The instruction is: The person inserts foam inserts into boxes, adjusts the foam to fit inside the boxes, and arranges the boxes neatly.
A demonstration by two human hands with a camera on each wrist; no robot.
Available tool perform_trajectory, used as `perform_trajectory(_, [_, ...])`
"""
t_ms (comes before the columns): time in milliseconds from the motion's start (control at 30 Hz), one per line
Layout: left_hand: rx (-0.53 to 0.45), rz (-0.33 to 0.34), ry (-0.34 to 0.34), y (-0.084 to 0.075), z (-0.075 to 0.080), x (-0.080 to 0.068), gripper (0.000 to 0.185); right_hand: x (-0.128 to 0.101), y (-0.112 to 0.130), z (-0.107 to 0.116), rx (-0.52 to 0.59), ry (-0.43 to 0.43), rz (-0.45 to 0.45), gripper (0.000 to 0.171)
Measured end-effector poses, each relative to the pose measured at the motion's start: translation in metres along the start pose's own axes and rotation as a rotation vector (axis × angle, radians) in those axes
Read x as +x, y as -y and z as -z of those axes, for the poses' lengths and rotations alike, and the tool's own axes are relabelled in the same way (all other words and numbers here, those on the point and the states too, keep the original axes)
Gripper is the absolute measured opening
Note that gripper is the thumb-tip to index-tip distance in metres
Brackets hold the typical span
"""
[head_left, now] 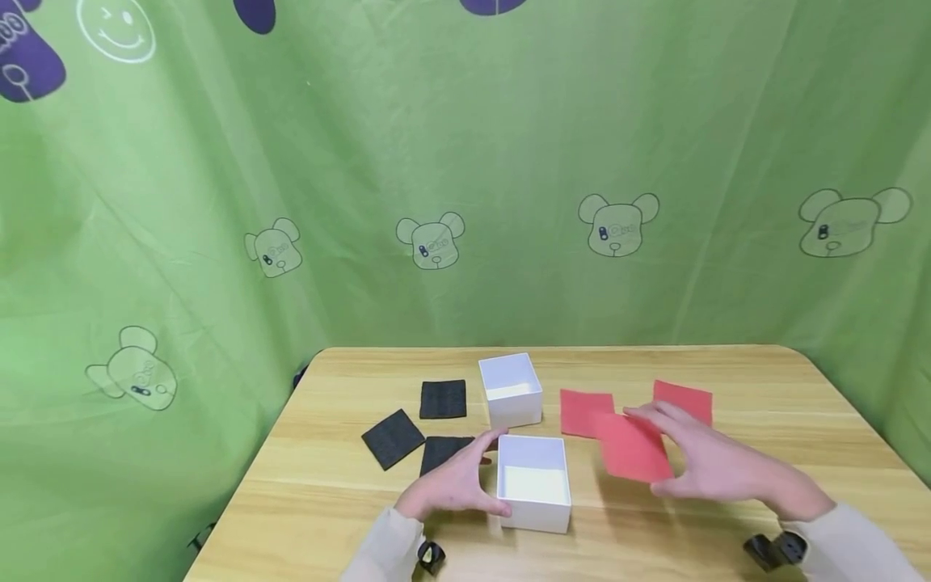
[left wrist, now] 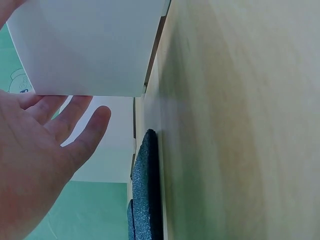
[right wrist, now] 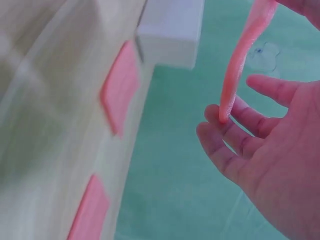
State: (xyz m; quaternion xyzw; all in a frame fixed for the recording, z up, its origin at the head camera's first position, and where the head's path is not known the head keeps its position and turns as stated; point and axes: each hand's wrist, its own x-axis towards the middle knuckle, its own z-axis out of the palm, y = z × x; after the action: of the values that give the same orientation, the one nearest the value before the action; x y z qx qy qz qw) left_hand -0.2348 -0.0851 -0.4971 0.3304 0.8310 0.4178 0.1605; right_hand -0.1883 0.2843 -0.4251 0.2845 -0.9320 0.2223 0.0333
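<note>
Red square foam-like sheet is up off the pale wood-grain tbl, pinched in R hand: fingertips at far edge, thumb at near. It bows in R wrist view, so prob. v. light, soft, not slippery; best hold = opp. edges, gently, since a hard squeeze could buckle it. L hand grips near white open-top box, thumb & fingers at opp. sides; box looks light, stiff, smooth. Count: 3 red sheets incl. held one, 3 black square foam-like sheets, 2 white boxes incl. far one.
</note>
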Motion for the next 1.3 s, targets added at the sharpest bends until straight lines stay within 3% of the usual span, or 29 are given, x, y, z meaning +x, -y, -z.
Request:
perform_trajectory(100, [-0.004, -0.008, -0.004, 0.002, 0.000, 0.001, 0.112, 0.010, 0.014, 0.003, -0.010, 0.007, 0.055, 0.087])
perform_trajectory(267, [-0.004, -0.007, -0.005, 0.002, -0.001, 0.001, 0.112, 0.026, 0.031, -0.001, 0.018, 0.069, 0.056, 0.085])
perform_trajectory(667, [-0.042, -0.017, -0.010, 0.003, -0.001, 0.000, 0.111, 0.056, 0.066, -0.028, 0.000, 0.128, 0.102, 0.079])
perform_trajectory(1033, [-0.054, -0.049, -0.010, 0.006, -0.002, 0.001, 0.112, 0.066, 0.078, -0.047, -0.069, 0.131, 0.114, 0.075])
perform_trajectory(1300, [-0.056, -0.024, -0.010, 0.004, -0.003, 0.000, 0.111, 0.066, 0.081, -0.055, -0.082, 0.126, 0.111, 0.074])
